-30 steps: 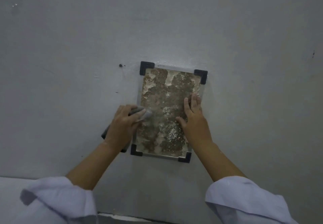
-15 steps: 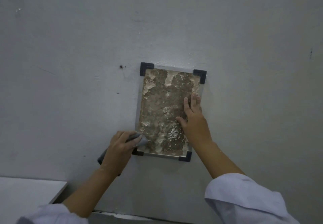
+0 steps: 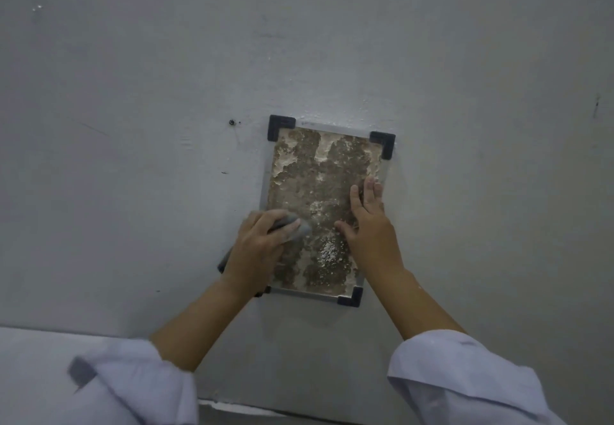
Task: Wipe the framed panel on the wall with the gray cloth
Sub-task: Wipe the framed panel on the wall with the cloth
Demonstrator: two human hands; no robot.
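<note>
A framed panel (image 3: 319,172) hangs on the grey wall, with a thin metal edge, black corner pieces and a mottled brown and white surface. My left hand (image 3: 255,252) is closed around a gray cloth (image 3: 294,225) and presses it against the panel's lower left part. The cloth's tail shows dark at the wrist side. My right hand (image 3: 368,225) lies flat on the panel's right side, fingers pointing up and holding nothing. The lower left corner piece is hidden behind my left wrist.
A small screw or hole (image 3: 231,122) sits in the wall left of the panel's top. A white ledge or surface (image 3: 40,358) shows at the bottom left, under my white sleeves. The wall (image 3: 481,192) around the panel is plain grey.
My left hand with the cloth went down to the panel's lower left corner, then came back up and rightward onto the surface. My right hand has stayed flat on the panel.
</note>
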